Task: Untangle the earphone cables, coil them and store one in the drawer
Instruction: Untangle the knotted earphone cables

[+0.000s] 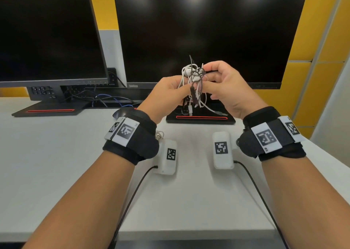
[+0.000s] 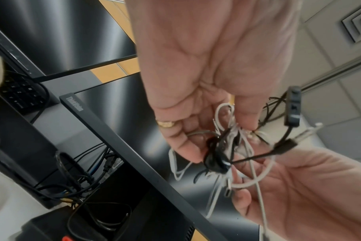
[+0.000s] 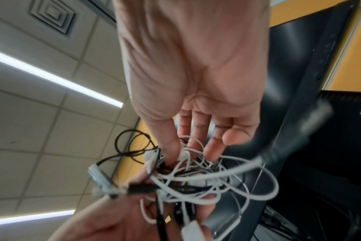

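A tangled bundle of white and black earphone cables [image 1: 193, 82] hangs in the air in front of the middle monitor, between both hands. My left hand [image 1: 170, 91] pinches the bundle from the left with thumb and fingers, and my right hand [image 1: 217, 82] pinches it from the right. Loose plugs and cable ends dangle below the hands. In the left wrist view the bundle [image 2: 227, 146] sits at the fingertips of my left hand [image 2: 196, 127], with a black remote on one strand. In the right wrist view the white loops [image 3: 206, 176] spread under my right hand [image 3: 196, 130]. No drawer is in view.
Two black monitors [image 1: 208, 30] stand on the white desk [image 1: 56, 163], their bases with red stripes behind my hands. Cables and a keyboard lie under the left monitor. A small coiled cable [image 1: 160, 135] lies by my left wrist. Yellow panels line the wall.
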The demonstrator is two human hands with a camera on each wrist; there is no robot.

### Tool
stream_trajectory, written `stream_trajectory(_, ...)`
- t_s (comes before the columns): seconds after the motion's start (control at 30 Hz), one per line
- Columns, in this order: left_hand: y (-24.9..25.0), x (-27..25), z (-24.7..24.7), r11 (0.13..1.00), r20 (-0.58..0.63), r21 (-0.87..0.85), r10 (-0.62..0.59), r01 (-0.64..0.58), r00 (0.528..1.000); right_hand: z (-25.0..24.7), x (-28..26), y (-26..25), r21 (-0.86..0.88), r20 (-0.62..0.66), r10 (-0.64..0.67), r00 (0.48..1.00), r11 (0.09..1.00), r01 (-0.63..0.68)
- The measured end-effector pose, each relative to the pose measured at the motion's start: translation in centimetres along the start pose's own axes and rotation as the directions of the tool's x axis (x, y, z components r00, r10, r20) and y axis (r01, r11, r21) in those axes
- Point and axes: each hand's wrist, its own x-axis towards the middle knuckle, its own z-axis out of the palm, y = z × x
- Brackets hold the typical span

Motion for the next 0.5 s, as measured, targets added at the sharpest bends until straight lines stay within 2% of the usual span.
stream_trajectory(0.07, 0.1, 0.2, 0.1, 0.998, 0.003, -0.039, -0.053, 0.053, 0.999, 0.0, 0.0, 0.0, -0.021, -0.016, 0.011, 1.0, 1.0, -0.011)
stream_trajectory(0.2, -0.1, 0.6, 0.1, 0.992, -0.12, -0.033, -0.126, 0.123, 0.985, 0.0, 0.3, 0.4, -0.061, -0.064, 0.019, 0.998, 0.998, -0.023)
stream_trajectory(0.3, -0.7, 0.7, -0.1, 0.997, -0.211, 0.024, -0.07, 0.077, 0.975, 0.0, 0.5, 0.6, -0.084, -0.06, 0.029, 0.998, 0.996, -0.034)
stream_trajectory(0.37, -1.1, 0.8, -0.3, 0.997, -0.262, 0.059, -0.03, 0.047, 0.965, -0.1, 0.4, 0.6, -0.029, -0.036, 0.043, 0.998, 0.999, -0.044)
stream_trajectory(0.5, -1.2, 0.7, -0.3, 0.994, -0.239, 0.097, 0.069, -0.047, 0.968, -0.1, 0.1, 0.4, 0.051, 0.011, -0.007, 1.0, 0.999, 0.007)
